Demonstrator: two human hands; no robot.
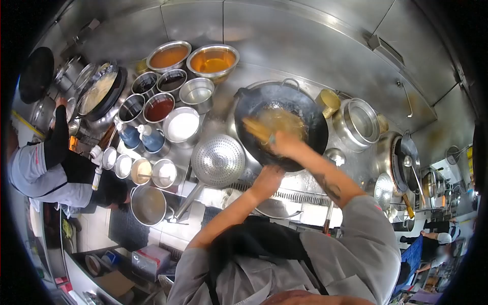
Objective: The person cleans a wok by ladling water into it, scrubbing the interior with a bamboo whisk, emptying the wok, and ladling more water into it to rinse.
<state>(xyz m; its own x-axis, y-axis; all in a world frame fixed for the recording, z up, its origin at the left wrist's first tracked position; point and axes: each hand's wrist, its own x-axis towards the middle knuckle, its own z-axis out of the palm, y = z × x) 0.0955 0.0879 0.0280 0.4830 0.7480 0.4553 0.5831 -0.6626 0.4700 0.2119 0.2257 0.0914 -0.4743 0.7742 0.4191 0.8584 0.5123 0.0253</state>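
Note:
A large black wok [315, 114] stands on the stove in front of me, with brownish liquid [284, 122] swirling in it. My right hand [284, 144] is over the wok, closed on a yellowish bamboo brush [256, 129] whose end is in the wok; motion blurs it. At the wok's near rim is my left hand [268, 181], fingers wrapped round the edge or a handle there; any cloth under them is hidden. Left of the wok lies a perforated strainer [217, 160], its handle pointing toward me.
Bowls of orange liquid [212, 60] and several sauce containers [159, 108] stand at the left. Steel pots [358, 122], a ladle [335, 155] and another wok [404, 157] are at the right. A co-worker [48, 168] works far left; more people [439, 239] are far right.

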